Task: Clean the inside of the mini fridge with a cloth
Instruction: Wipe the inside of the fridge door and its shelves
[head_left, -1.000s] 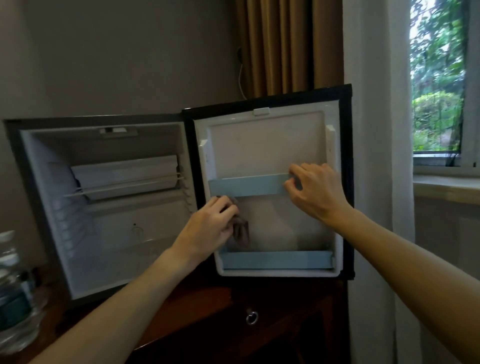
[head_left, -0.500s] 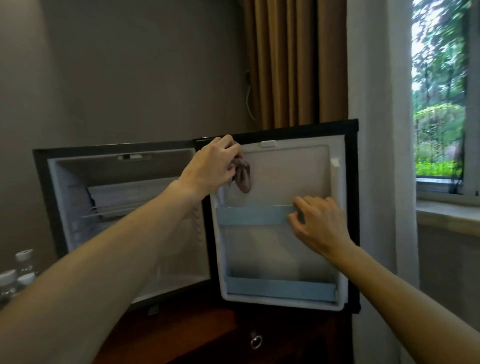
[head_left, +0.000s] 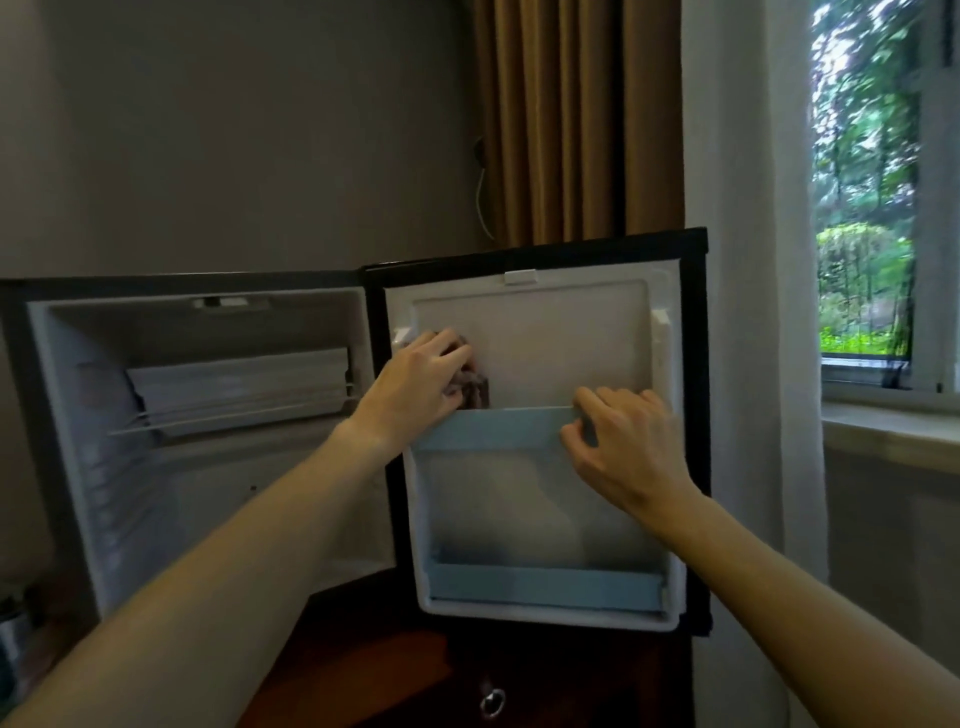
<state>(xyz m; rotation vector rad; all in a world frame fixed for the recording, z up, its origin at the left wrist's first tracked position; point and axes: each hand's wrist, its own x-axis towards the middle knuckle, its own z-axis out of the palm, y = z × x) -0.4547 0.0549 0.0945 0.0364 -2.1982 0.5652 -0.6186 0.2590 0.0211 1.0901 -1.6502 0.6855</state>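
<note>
The mini fridge (head_left: 67, 415) stands open, its white cavity at the left and its door (head_left: 561, 343) swung out to the right. My left hand (head_left: 423, 387) grips a small dark cloth (head_left: 475, 392) against the door's inner panel, near its upper left corner just above the upper light-blue door rail (head_left: 493, 428). My right hand (head_left: 626, 441) holds the right end of that rail, fingers curled over its top edge. A lower blue rail (head_left: 545, 584) runs along the door's bottom.
A wire shelf (head_left: 228, 410) and a white freezer box sit inside the cavity. The fridge rests on a dark wooden cabinet (head_left: 374, 680) with a ring pull. Brown and white curtains hang behind, a window at the right. Bottles show dimly at the far left edge.
My left hand with the cloth went from the door's lower part up to its top left corner, then came down to just above the upper rail. My right hand stayed on the rail.
</note>
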